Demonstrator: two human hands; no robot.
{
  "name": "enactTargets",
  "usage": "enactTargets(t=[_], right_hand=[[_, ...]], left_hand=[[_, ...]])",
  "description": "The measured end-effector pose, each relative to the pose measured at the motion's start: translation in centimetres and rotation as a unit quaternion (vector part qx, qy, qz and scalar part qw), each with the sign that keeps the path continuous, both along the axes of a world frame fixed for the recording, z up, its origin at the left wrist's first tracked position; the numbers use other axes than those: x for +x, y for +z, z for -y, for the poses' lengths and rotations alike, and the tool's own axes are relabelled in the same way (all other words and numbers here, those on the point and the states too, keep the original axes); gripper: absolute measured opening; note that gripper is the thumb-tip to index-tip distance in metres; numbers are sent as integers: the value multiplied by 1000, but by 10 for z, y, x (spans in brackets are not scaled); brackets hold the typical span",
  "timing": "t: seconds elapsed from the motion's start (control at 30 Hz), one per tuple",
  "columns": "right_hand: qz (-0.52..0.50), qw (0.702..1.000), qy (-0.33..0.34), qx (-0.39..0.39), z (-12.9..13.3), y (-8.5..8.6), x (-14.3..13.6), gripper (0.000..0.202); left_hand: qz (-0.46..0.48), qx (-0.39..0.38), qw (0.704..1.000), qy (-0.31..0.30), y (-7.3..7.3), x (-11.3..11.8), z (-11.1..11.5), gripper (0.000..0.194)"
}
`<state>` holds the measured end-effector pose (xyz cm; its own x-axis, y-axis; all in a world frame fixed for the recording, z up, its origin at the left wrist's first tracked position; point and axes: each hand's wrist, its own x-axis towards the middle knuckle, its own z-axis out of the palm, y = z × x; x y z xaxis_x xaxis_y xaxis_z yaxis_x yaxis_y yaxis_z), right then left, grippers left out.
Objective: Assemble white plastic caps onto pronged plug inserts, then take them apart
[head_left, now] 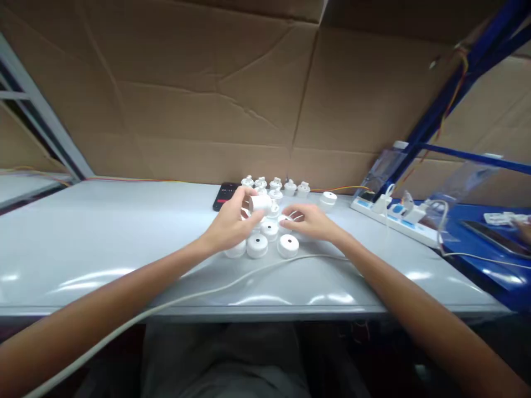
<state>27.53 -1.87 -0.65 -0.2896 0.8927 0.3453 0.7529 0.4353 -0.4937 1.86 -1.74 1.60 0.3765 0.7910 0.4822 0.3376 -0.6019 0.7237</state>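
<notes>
My left hand (pixel 232 221) grips a white cylindrical piece (pixel 260 203) between thumb and fingers, tilted on its side above the group. My right hand (pixel 313 222) has its fingers curled round another white round piece (pixel 284 223); whether that one is lifted I cannot tell. Close to me on the table are several white round pieces with a dark centre hole, among them one at the front (pixel 257 245) and one to its right (pixel 287 246). Behind the hands stand several white pieces with raised tops (pixel 275 183). My left hand partly hides some of the group.
A phone (pixel 226 193) lies behind my left hand. One white piece (pixel 328 200) stands apart at the right. A power strip (pixel 398 221) with plugs lies at the table's right side. A white cable (pixel 232 281) crosses the front. Cardboard (pixel 199 110) walls the back; another person's hand (pixel 523 229) shows far right.
</notes>
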Motion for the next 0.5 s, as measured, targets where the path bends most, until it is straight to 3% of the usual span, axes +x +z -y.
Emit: enactTargets(t=[0.17, 0.27, 0.37, 0.5], right_hand=[[37, 994, -97, 20, 6, 9, -1, 37], [38, 997, -69, 11, 10, 9, -5, 27], [-24, 999, -36, 18, 8, 5, -6, 15], [-193, 980, -18, 33, 3, 3, -3, 28]], left_hand=[[41, -85, 995, -39, -5, 2, -3, 35], [68, -145, 983, -86, -10, 2, -6, 45], [97, -175, 974, -104, -11, 2, -6, 52], [121, -200, 967, -104, -7, 1, -4, 54]])
